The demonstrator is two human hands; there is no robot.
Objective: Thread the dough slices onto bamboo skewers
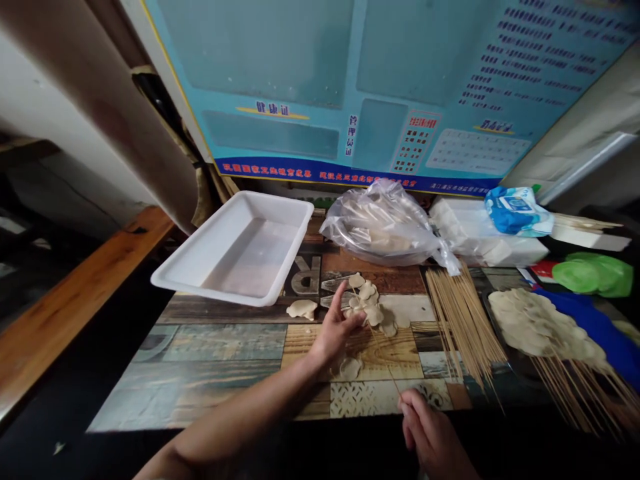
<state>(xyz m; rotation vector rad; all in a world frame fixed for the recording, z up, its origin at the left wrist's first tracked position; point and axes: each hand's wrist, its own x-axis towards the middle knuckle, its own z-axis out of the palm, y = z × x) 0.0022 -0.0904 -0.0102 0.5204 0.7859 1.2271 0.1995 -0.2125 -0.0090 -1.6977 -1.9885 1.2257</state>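
My left hand (334,332) reaches over a loose pile of thin, pale, roundish slices (369,292) on the table. Its index finger and thumb are spread apart; the other fingers are partly hidden, and I cannot tell whether they touch a slice. At the table's front edge, my right hand (425,421) is closed on a thin bamboo skewer (394,381) that points up and left toward the pile. Below my left wrist lies a separate slice (350,368). Another small stack of pale slices (301,309) rests left of the pile.
A white plastic tub (225,293) stands at the back left. Behind the pile sits a clear plastic bag (385,223) of pale slices. Bare bamboo skewers (463,320) lie to the right, beside a heap of skewered slices (545,327). A blue packet (517,210) rests on white boxes.
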